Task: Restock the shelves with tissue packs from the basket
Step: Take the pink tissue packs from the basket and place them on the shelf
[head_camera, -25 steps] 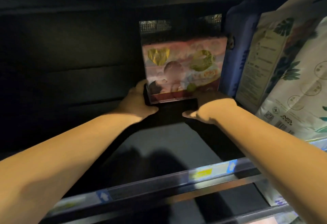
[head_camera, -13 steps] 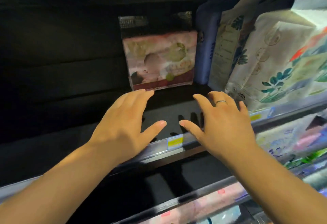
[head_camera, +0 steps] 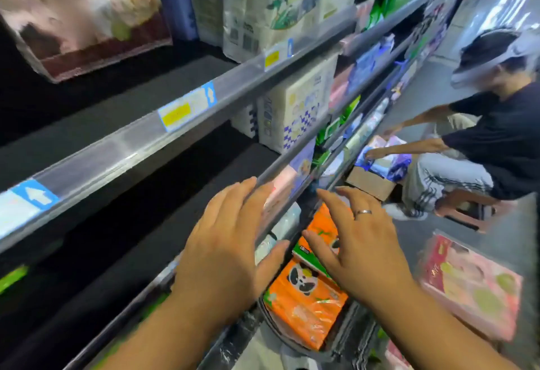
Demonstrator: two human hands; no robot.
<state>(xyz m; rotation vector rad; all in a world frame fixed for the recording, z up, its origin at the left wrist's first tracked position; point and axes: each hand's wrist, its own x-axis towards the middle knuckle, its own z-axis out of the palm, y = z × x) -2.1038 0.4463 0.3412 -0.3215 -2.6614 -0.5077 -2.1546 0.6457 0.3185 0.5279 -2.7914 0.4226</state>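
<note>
Below the grey shelf edge, orange panda-print film-wrapped tissue pack lies in dark basket. Above it left hand, right hand spread, empty. Judged light, squashy, slick: clasp opposite sides.

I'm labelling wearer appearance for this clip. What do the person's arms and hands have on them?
The left forearm and right forearm are bare, with no sleeves, gloves, watch or bracelet in view. The right hand wears a plain silver-coloured ring on one of its fingers. The left hand shows no ring.
</note>
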